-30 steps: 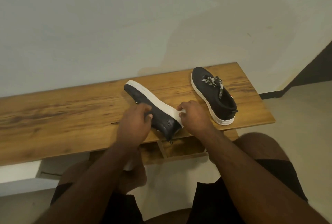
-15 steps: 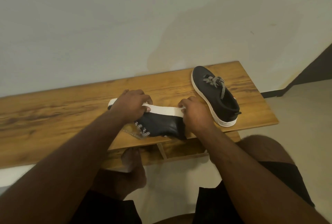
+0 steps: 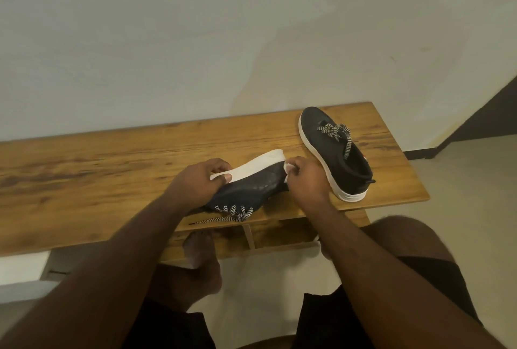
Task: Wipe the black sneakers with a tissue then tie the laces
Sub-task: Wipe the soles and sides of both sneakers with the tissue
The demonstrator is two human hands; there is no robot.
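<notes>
Left stretch of the table (image 3: pixel 84 169) lies open, bare wood from the near edge to the wall (image 3: pixel 195 41) at the far side. Mid-table is crowded: the tipped sneaker (image 3: pixel 251 183) sits between the left hand (image 3: pixel 198 183) and right hand (image 3: pixel 305 178), its loose laces (image 3: pixel 232 213) trailing toward the near edge. The second sneaker (image 3: pixel 335 152) fills the right end, a narrow wood gap between it and the right hand.

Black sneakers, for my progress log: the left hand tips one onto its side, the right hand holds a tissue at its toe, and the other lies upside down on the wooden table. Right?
Not quite. The head view shows the other black sneaker upright on its white sole, laces up, not upside down. The rest holds.
</notes>
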